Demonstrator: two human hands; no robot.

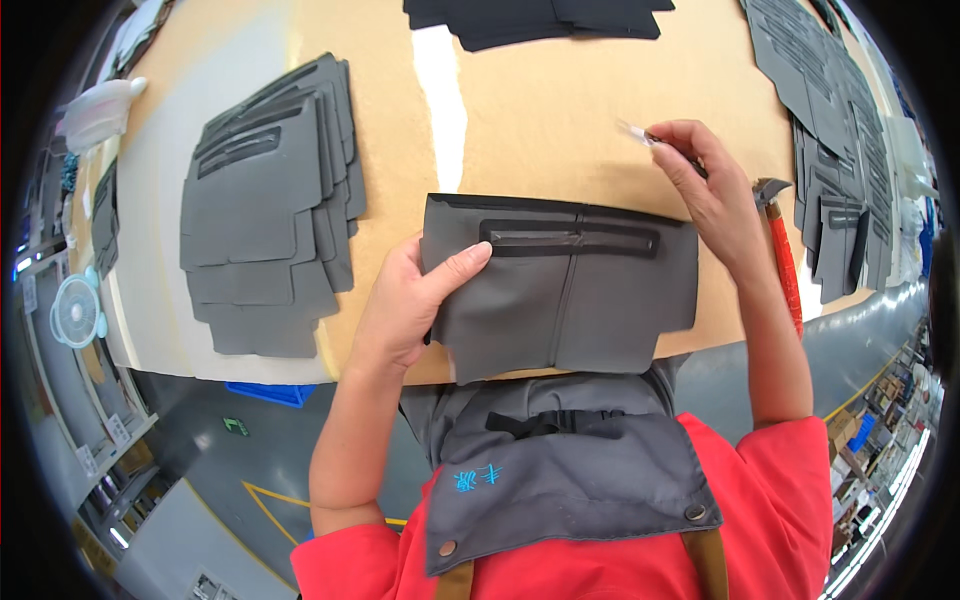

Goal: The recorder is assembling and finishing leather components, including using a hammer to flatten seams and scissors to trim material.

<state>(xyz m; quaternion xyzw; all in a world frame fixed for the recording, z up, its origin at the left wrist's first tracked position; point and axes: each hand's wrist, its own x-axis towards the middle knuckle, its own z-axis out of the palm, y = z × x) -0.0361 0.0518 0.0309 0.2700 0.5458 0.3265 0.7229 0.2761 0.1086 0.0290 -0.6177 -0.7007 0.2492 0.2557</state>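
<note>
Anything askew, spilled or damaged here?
Nothing looks spilled or damaged. The large left stack of grey pieces is askew, its edges out of line; the red-handled tool lies near the edge of the table.

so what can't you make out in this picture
Left hand, head view: its fingers, apart from the thumb, are hidden behind the grey panel.
Grey panel, head view: its back faces away from the camera.
Thin tool, head view: its tip is blurred, its grip mostly covered by the right hand.
Black pieces, head view: cut off by the upper edge.
</note>
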